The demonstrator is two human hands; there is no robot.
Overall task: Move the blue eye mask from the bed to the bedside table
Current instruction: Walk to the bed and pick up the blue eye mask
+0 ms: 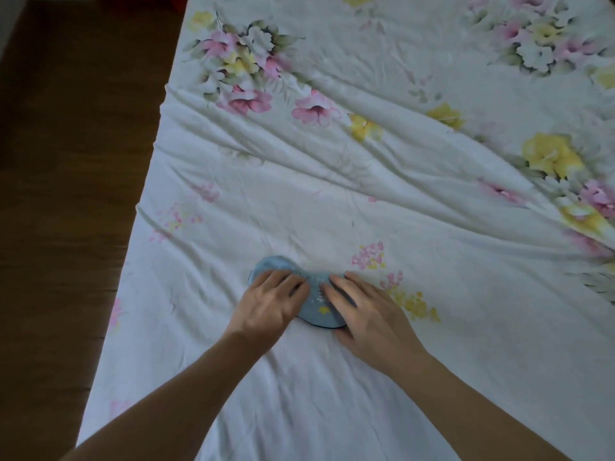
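Note:
The blue eye mask (316, 309) lies on the floral bed sheet (366, 181), near the bed's front left part. It is light blue with small white and yellow marks and a dark edge. My left hand (269, 307) covers its left half with bent fingers pressed on the fabric; its thumb is hidden. My right hand (362, 312) covers the right half, fingers on top and the thumb at the mask's lower edge. The mask bunches up between the two hands. No bedside table is in view.
The bed's left edge (133, 227) runs diagonally from the top middle to the bottom left. Beyond it lies dark brown wooden floor (66, 161). The sheet is wrinkled, with long folds across the middle.

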